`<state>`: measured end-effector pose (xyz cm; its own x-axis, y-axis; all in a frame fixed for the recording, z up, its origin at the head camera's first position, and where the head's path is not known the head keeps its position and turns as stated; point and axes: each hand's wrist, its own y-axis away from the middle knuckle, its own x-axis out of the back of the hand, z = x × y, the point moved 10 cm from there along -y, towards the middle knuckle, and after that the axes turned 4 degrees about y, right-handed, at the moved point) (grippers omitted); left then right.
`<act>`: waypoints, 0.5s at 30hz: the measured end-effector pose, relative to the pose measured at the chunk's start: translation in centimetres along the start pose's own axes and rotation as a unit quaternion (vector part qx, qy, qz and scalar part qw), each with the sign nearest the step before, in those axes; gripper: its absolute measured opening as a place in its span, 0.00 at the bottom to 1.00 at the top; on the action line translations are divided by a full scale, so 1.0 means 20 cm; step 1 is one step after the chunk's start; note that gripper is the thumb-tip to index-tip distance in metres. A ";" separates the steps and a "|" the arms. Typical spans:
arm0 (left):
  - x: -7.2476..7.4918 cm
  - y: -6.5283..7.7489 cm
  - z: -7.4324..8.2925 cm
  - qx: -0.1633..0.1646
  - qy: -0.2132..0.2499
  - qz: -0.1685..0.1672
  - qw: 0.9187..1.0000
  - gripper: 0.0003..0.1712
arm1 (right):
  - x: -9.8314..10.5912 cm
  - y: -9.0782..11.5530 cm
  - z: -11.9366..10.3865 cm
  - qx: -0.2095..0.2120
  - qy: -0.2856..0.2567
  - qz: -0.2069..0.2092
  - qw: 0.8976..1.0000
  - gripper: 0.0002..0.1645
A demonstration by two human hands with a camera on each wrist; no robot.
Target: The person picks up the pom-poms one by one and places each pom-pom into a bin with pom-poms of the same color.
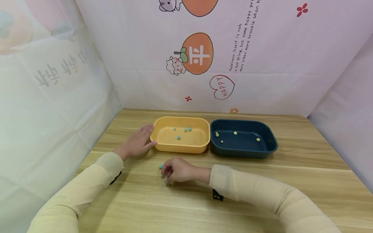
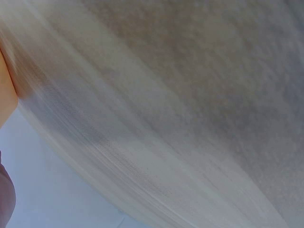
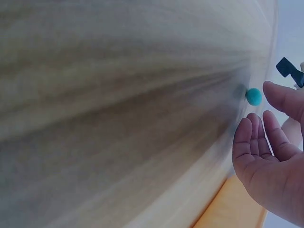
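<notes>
In the head view my left hand rests against the left end of the yellow bin, fingers along its side and thumb at the front corner. My right hand is low over the table in front of that bin. Its thumb and bent fingers stand apart around a small teal ball on the wood, with no pinch visible in the right wrist view. Just behind the fingers lies another teal ball. Several teal balls sit inside the yellow bin. The left wrist view shows mostly blurred tabletop.
Against the yellow bin's right end stands a dark blue bin with several pale yellow balls. Both bins are near the back edge of the wooden table. Printed cloth hangs behind and at both sides.
</notes>
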<state>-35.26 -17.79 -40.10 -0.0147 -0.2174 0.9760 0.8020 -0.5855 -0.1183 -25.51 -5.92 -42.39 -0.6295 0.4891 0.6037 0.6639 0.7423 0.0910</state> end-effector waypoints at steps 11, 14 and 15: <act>0.02 0.00 0.01 -0.006 0.003 0.010 1.000 0.45 | -0.04 0.00 0.00 0.007 0.020 -0.004 1.000 0.12; 0.02 0.01 0.02 -0.010 0.003 0.014 1.000 0.46 | -0.04 0.00 0.00 0.008 0.016 -0.003 1.000 0.12; 0.02 0.01 0.02 -0.010 0.003 0.014 1.000 0.46 | -0.04 0.00 0.00 0.006 0.014 -0.002 1.000 0.12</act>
<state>-34.89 -17.65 -39.60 0.0036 -0.2375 0.9714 0.7906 -0.5941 -0.1482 -24.95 -6.32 -42.97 -0.6206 0.4727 0.6256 0.6559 0.7502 0.0838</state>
